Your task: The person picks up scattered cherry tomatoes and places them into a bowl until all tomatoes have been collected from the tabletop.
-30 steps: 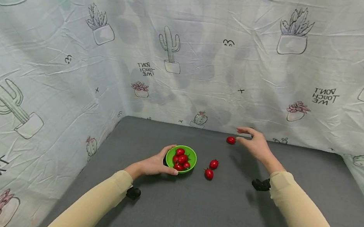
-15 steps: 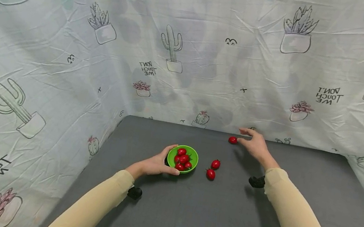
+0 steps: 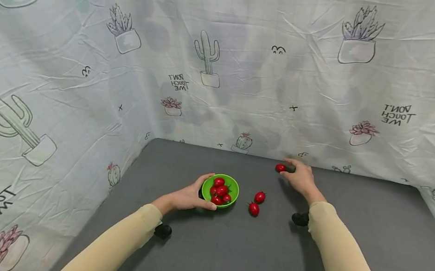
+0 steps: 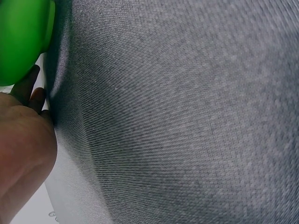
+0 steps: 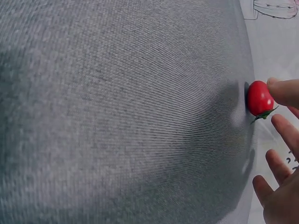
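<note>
In the head view my left hand (image 3: 188, 196) holds a small green bowl (image 3: 235, 200) from its left side, thumb at the near rim and fingers round the far side. Several red cherry tomatoes (image 3: 222, 190) lie inside the bowl. My right hand (image 3: 301, 176) reaches to a single cherry tomato (image 3: 280, 168) near the far edge of the table. In the right wrist view a fingertip (image 5: 275, 87) overlaps the side of this tomato (image 5: 260, 99), which has a green stem end. The other fingers are spread beneath it. The left wrist view shows the bowl's outside (image 4: 21, 39) beside the hand.
Two more cherry tomatoes, a farther one (image 3: 260, 197) and a nearer one (image 3: 254, 209), lie on the dark grey table (image 3: 224, 258) right of the bowl. A pale cloth (image 3: 243, 78) printed with cacti hangs behind the table and along its left side.
My right hand has come lower and closer round the far tomato. The left hand keeps its hold on the bowl. The whole head view has shifted slightly.
</note>
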`<state>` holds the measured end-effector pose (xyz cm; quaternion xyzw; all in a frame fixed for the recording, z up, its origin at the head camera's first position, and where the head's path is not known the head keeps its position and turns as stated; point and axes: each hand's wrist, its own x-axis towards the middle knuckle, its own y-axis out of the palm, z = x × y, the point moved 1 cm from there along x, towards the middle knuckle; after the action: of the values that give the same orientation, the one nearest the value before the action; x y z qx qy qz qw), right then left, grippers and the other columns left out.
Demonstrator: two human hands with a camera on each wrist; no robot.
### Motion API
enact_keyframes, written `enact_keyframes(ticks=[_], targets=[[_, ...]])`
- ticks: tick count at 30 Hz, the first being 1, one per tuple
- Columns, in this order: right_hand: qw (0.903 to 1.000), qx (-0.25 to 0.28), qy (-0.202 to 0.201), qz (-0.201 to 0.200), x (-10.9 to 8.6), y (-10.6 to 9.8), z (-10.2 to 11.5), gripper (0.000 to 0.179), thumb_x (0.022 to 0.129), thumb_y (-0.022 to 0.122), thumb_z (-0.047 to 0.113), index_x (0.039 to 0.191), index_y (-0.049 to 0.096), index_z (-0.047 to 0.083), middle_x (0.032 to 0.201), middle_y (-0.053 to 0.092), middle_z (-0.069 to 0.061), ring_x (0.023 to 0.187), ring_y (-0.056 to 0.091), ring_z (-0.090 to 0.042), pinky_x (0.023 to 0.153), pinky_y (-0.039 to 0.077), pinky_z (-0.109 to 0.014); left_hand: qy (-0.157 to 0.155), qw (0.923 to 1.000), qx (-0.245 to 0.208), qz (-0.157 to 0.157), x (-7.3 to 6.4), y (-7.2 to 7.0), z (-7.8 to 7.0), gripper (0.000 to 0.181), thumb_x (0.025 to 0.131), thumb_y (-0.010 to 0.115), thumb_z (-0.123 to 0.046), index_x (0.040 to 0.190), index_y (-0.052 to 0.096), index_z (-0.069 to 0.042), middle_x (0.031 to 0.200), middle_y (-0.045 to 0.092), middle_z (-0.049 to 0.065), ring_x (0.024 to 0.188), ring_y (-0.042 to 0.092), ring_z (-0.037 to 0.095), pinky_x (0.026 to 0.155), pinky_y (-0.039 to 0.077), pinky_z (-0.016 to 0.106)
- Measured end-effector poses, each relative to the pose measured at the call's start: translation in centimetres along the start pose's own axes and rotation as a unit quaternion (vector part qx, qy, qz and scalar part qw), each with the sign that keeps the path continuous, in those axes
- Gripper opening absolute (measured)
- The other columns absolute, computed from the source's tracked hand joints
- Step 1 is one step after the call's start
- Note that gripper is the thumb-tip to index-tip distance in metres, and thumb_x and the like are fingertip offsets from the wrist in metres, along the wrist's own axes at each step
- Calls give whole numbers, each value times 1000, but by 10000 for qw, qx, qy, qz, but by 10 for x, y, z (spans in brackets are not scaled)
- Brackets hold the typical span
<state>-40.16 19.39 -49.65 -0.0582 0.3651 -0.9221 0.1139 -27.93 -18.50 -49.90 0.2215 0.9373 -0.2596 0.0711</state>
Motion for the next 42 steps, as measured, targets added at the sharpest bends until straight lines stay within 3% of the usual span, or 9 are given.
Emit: enact_keyframes(ticks=[8,16,42], targets=[[9994,-260,155,170,3,5,1,55,104,60,21,154,45,6,158,36,-25,145,15,-54,112,11,-71,7,10000,-28,40,-1,-1,-2,106,84,84,-44,163,15,-28,165,21,8,149,27,27,117,24,55],[9982,-577,24,147,4,11,-3,48,101,65,20,146,56,6,150,47,-25,139,27,-52,109,18,-68,4,9999,-128,55,-2,0,-4,107,84,85,-42,163,15,-27,165,21,9,150,26,25,118,23,53],[9987,-491,-96,22,-9,16,-4,39,102,63,22,140,63,9,141,58,-22,129,39,-45,107,21,-67,33,9999,-120,47,-3,-2,0,105,84,85,-41,163,16,-26,163,24,9,148,29,25,117,25,52]])
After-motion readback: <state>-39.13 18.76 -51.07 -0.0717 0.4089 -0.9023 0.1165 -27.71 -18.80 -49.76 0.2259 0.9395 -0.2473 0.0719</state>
